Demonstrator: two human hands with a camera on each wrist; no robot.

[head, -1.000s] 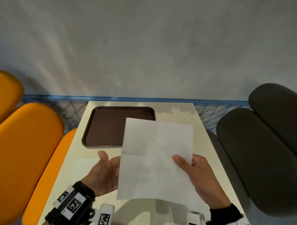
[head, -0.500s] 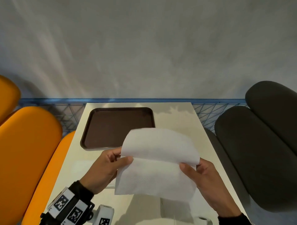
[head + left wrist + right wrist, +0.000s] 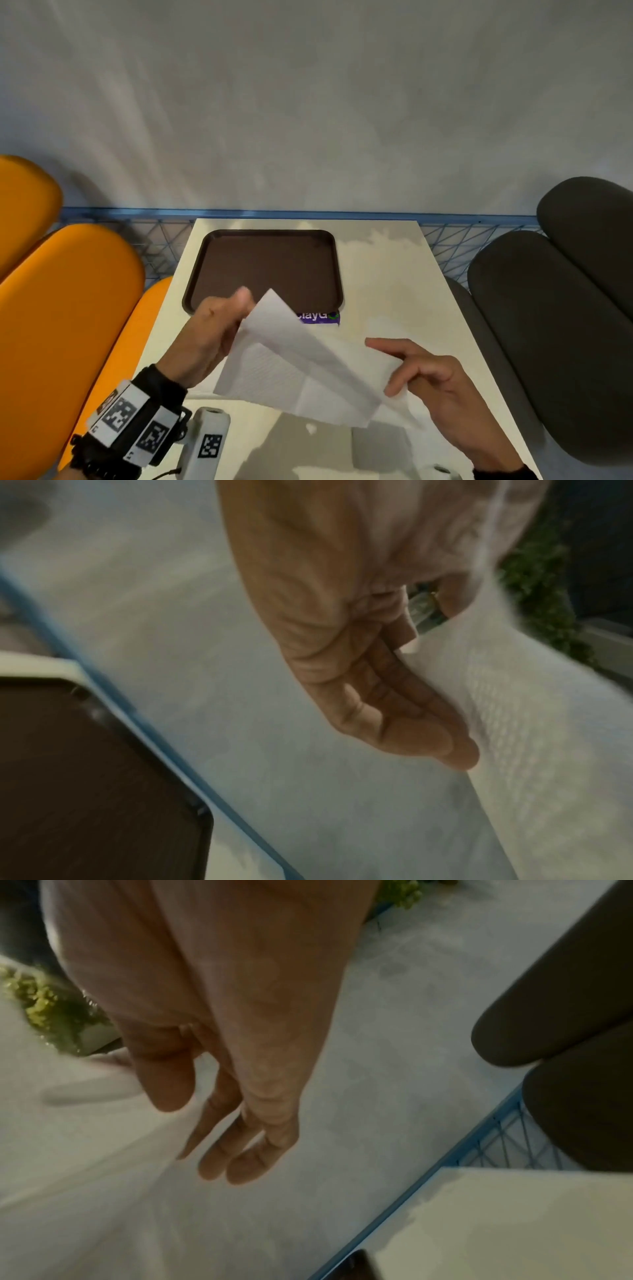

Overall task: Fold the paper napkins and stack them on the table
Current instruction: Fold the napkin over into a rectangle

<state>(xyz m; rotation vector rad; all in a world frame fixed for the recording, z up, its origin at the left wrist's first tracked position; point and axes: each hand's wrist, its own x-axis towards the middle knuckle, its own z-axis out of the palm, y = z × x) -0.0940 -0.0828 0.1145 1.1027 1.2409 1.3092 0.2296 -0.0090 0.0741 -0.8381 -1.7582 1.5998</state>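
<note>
Napkin [image 3: 301, 370] is up off the table [image 3: 394, 274], just in front of the brown tray [image 3: 267, 263], half-folded w/ one flap slanting down. Your left hand [image 3: 209, 332] pinches its top-left corner, prob. to steer the fold. Right hand [image 3: 428, 380] nips the lower-right edge btwn thumb & fingers, keeping the sheet taut so edges can meet.

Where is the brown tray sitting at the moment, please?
In the head view the brown tray sits at the table's far left, just beyond the left hand and the raised napkin, with a purple label at its near right corner.
</note>
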